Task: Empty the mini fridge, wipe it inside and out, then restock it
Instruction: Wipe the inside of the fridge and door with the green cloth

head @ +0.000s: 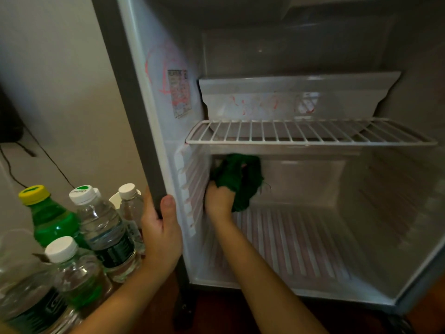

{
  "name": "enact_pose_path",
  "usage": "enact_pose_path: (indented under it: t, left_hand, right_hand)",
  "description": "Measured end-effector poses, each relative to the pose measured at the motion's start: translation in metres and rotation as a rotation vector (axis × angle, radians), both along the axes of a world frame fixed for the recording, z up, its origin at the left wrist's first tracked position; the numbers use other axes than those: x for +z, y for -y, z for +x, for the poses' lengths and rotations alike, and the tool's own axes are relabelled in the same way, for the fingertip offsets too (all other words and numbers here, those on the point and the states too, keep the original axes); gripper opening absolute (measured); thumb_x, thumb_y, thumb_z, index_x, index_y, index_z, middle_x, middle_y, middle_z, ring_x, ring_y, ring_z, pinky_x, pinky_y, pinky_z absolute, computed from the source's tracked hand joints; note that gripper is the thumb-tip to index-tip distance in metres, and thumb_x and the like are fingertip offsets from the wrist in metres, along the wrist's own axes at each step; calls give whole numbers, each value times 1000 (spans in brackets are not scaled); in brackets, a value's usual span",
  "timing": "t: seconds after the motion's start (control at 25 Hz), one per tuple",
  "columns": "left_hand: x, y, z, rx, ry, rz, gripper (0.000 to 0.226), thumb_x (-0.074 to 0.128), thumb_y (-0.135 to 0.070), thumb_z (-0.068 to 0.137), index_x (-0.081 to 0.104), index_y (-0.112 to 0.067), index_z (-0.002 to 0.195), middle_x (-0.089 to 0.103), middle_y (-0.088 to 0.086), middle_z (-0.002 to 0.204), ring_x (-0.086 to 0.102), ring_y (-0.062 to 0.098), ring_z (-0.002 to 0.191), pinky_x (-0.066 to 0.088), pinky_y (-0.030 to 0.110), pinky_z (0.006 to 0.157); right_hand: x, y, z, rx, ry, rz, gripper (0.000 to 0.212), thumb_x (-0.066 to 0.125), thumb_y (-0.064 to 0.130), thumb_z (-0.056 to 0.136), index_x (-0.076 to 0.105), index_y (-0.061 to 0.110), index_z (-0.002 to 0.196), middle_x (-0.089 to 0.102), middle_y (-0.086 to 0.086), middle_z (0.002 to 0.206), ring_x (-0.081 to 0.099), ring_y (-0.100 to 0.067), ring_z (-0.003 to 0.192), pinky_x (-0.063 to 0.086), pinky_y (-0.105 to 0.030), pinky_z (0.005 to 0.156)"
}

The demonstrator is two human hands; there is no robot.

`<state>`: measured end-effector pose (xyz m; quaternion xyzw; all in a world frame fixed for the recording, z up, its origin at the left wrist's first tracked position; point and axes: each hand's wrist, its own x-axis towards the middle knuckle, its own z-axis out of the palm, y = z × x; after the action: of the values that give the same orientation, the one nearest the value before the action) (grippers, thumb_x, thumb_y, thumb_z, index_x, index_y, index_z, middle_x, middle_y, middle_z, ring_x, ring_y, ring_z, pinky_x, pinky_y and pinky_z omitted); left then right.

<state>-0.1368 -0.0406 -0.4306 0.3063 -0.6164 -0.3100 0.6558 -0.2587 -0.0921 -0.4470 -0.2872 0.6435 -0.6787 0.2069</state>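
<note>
The removed bottles (72, 232) stand grouped on the left, outside the mini fridge (397, 189); a green bottle (48, 213) stands among the clear ones. The left hand (161, 235) grips the cabinet's left front edge (134, 116), thumb in front, fingers wrapped behind. The right hand (218, 201) reaches into the lower compartment and clutches a bunched green cloth (240, 182), pressing it against the rear wall at the left corner, under the wire shelf (310, 132). No items show inside, so the step in hand is judged to be the interior wipe. Red smears (265, 104) mark the tray front above the shelf. The next move likely calls for strokes rightward across the rear wall, then the ribbed floor (289, 242).
</note>
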Motion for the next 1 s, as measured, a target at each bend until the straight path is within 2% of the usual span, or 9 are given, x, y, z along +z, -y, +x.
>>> enact_pose_path:
  t: [0.04, 0.08, 0.16, 0.28, 0.48, 0.64, 0.76, 0.88, 1.0]
  left_hand:
    - [-1, 0, 0, -2, -4, 6, 94, 34, -83, 76, 48, -1, 119, 62, -4, 98, 63, 4, 92, 54, 25, 79]
    - [-1, 0, 0, 0, -5, 14, 92, 34, -83, 76, 48, -2, 119, 62, 1, 100, 63, 11, 95, 54, 30, 81]
    - [0, 0, 1, -1, -11, 27, 85, 36, -77, 80, 47, -3, 120, 62, 11, 107, 62, 24, 102, 52, 39, 87]
    - [3, -2, 0, -9, 27, 9, 73, 37, -70, 84, 48, -4, 114, 61, 9, 103, 61, 19, 99, 51, 41, 89]
    - [5, -1, 12, -91, 119, 10, 66, 35, -73, 85, 46, -19, 121, 55, 13, 118, 55, 26, 113, 45, 53, 97]
    - [11, 1, 28, -120, 305, -52, 74, 30, -70, 88, 41, -16, 137, 47, -1, 127, 41, 21, 127, 35, 48, 108]
    - [15, -7, 28, -141, 317, -14, 73, 29, -74, 85, 46, -20, 132, 47, -11, 117, 42, 17, 125, 35, 41, 108]
    - [10, -9, 21, -137, 221, 0, 46, 32, -68, 87, 45, -39, 120, 47, -28, 110, 45, -4, 115, 35, 23, 102]
    - [4, -4, 15, -104, 150, 31, 51, 34, -65, 87, 48, -28, 120, 53, -7, 113, 51, 10, 113, 42, 37, 102]
  right_hand:
    - [-7, 3, 2, 46, -30, -15, 19, 45, 25, 84, 56, 9, 87, 55, -8, 96, 53, -25, 95, 44, -49, 98]
    - [-9, 2, 1, 86, -51, -7, 15, 46, 11, 88, 49, 18, 75, 51, -4, 82, 51, -21, 82, 48, -42, 90]
    - [-7, -15, -8, 178, -170, 81, 34, 41, -6, 92, 46, 18, 68, 47, -3, 71, 49, -19, 74, 47, -32, 79]
    - [-16, -34, -27, 300, -430, 321, 21, 40, -1, 97, 58, 7, 95, 57, -12, 95, 51, -26, 99, 40, -32, 99]
    - [-9, -65, -57, 293, -853, 544, 40, 38, 10, 99, 47, 15, 138, 49, -11, 137, 47, -32, 125, 41, -39, 100]
    - [-30, -98, -91, 124, -1114, 817, 45, 38, 15, 100, 39, 20, 144, 45, -10, 142, 42, -28, 130, 42, -39, 99]
    - [-5, -104, -113, 36, -614, 839, 38, 42, 14, 99, 49, 4, 135, 53, -15, 134, 50, -31, 121, 42, -38, 103]
    - [46, -113, -124, 30, 270, 315, 18, 45, 7, 95, 58, -2, 104, 60, -18, 97, 58, -31, 91, 52, -35, 78]
    - [73, -104, -72, 140, 402, 21, 15, 41, -4, 90, 55, 1, 96, 59, -15, 96, 56, -30, 87, 50, -36, 79]
